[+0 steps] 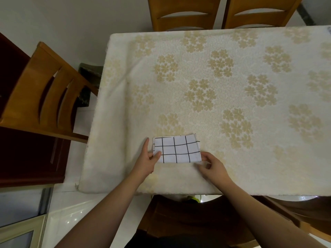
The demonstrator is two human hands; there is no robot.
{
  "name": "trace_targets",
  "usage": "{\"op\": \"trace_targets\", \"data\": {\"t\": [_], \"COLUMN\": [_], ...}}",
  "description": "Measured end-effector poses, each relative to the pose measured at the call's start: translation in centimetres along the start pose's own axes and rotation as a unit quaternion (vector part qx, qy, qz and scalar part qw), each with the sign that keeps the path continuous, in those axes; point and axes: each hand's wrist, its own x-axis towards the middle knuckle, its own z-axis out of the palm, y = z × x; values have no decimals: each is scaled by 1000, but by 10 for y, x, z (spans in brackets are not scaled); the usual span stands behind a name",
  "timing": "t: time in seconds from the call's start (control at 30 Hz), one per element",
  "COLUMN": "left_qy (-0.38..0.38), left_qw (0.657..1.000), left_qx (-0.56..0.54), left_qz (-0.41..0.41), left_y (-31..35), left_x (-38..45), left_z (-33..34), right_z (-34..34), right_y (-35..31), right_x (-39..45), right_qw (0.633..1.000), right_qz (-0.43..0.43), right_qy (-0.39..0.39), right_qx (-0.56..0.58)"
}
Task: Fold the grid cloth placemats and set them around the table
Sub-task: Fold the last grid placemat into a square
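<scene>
A white cloth placemat [177, 149] with a black grid lies folded into a small rectangle on the table [232, 86] near its front edge. My left hand [147, 158] is at the placemat's left end, thumb lying on its top near the lower left corner and fingers straight along its left edge. At the lower right corner my right hand [210, 166] pinches the cloth's edge with curled fingers.
A cream tablecloth with beige flower clusters covers the table. One wooden chair [44, 97] stands at the left side, two more [184, 13] at the far side. A dark wooden chair seat [179, 217] sits under the front edge.
</scene>
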Motion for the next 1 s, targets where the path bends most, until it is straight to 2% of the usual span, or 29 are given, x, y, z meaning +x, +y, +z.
{"op": "trace_targets", "data": {"t": [0.07,0.17,0.37,0.47,0.63,0.9,1.0], "left_qy": [33,64,14,21,13,87,102], "left_qw": [999,992,997,1000,999,987,975], "left_qx": [-33,-94,-69,-12,44,131,195], "left_qz": [-21,-46,-17,-5,11,19,35], "left_y": [-2,-3,4,3,-4,-11,-10], "left_x": [1,5,3,1,-2,7,4], "left_z": [0,0,-1,1,9,17,15], "right_z": [0,1,5,6,10,15,16], "right_y": [-6,-19,-31,-21,-1,-1,-2], "right_x": [-3,1,6,2,-7,-4,-3], "right_qw": [995,986,966,976,993,990,986], "right_qz": [37,92,97,90,97,93,82], "right_qy": [6,-6,12,31,66,87,122], "right_qx": [90,137,238,198,25,-55,-83]}}
